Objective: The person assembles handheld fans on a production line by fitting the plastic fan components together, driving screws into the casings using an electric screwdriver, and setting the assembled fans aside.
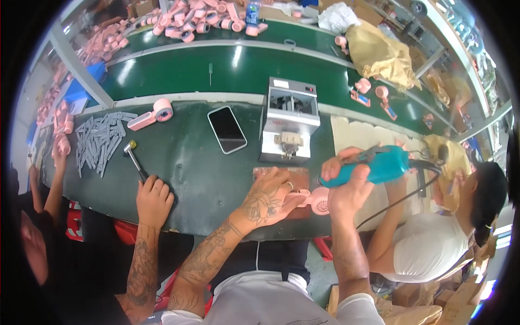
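My tattooed left hand (266, 196) is closed on a pink handheld fan (319, 201), pressing it against a reddish-brown block (299, 212) at the table's near edge. The fan lies on its side, its round grille head to the right and its handle partly hidden under my fingers. Wrapped around a teal electric screwdriver (379, 162), my right hand (346, 197) holds it nearly level just above the fan head. The screwdriver's tip points left; its bit is hard to make out. A black cable trails from its right end.
A grey-white machine (290, 122) stands beyond my hands, beside a phone (227, 130). Leftward, a co-worker's hand holds a hammer (135, 160) near grey strips (100, 141) and another pink fan (154, 115). A co-worker (433, 238) sits close on my right. A green conveyor (179, 70) runs behind.
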`<action>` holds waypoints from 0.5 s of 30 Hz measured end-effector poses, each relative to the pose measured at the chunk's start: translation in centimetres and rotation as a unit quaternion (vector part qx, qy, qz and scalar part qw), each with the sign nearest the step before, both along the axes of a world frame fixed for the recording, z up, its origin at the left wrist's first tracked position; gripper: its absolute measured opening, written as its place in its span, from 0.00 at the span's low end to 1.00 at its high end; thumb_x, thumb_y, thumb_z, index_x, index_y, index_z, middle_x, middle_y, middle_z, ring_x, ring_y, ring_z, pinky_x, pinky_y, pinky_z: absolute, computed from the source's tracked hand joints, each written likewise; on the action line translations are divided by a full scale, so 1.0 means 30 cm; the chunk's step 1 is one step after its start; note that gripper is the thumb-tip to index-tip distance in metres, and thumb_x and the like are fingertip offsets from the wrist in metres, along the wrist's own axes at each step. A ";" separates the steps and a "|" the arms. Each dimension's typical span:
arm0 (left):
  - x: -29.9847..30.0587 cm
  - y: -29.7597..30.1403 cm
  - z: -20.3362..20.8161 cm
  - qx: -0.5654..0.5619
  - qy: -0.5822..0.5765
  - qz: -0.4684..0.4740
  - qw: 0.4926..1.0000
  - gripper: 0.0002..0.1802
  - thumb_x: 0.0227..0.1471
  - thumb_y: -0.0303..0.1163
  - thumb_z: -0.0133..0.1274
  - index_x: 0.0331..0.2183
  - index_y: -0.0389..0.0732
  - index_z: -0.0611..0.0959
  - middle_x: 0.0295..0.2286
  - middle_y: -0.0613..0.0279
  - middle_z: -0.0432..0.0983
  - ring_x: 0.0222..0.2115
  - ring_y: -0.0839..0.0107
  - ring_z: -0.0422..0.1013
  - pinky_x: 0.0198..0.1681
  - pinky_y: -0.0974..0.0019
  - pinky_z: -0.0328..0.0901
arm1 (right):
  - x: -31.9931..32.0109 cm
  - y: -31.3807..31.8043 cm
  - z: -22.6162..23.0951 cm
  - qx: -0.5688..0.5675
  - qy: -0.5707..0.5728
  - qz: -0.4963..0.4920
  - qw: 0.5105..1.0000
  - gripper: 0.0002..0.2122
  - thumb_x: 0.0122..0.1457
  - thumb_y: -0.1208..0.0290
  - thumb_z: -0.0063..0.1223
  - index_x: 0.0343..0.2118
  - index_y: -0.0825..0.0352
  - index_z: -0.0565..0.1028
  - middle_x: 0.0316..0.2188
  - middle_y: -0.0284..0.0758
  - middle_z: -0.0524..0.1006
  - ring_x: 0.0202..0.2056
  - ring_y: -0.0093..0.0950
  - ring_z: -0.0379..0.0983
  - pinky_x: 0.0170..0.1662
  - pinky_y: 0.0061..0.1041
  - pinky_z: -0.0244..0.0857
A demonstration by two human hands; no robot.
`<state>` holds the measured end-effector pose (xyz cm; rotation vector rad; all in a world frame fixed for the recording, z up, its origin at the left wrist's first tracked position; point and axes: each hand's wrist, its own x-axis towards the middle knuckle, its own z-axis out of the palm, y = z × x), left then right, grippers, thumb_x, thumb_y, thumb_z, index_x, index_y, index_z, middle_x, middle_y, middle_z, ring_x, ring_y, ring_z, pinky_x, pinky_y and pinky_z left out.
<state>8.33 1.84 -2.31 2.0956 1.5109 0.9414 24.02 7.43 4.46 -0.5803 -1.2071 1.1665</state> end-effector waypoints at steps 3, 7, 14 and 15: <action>-0.005 0.003 -0.046 0.010 0.000 0.000 1.000 0.15 0.56 0.45 0.59 0.39 0.48 0.90 0.38 0.54 0.75 0.45 0.52 0.70 0.54 0.50 0.64 | -0.066 0.079 -0.005 0.032 -0.016 -0.010 0.999 0.29 0.65 0.44 0.56 0.45 0.74 0.72 0.23 0.32 0.72 0.25 0.23 0.70 0.30 0.24 0.64; -0.003 -0.025 -0.078 0.040 0.007 0.021 0.999 0.15 0.57 0.45 0.59 0.40 0.49 0.89 0.39 0.54 0.74 0.44 0.51 0.70 0.52 0.50 0.64 | -0.144 0.147 -0.030 0.043 -0.032 0.003 0.999 0.25 0.66 0.49 0.57 0.45 0.73 0.73 0.24 0.31 0.73 0.26 0.22 0.71 0.31 0.22 0.64; -0.009 -0.012 -0.077 0.147 0.006 0.060 0.987 0.16 0.58 0.45 0.58 0.35 0.41 0.87 0.39 0.59 0.75 0.44 0.57 0.70 0.48 0.53 0.66 | -0.223 0.213 -0.034 0.081 -0.114 0.013 0.990 0.17 0.69 0.58 0.55 0.41 0.71 0.75 0.22 0.29 0.75 0.26 0.20 0.71 0.34 0.21 0.64; -0.005 -0.008 -0.083 0.145 0.008 0.066 0.987 0.16 0.58 0.45 0.58 0.35 0.41 0.87 0.39 0.59 0.75 0.44 0.57 0.70 0.48 0.53 0.66 | -0.229 0.206 -0.030 0.074 -0.110 0.010 0.991 0.17 0.69 0.58 0.54 0.41 0.71 0.75 0.22 0.29 0.75 0.26 0.21 0.72 0.34 0.21 0.64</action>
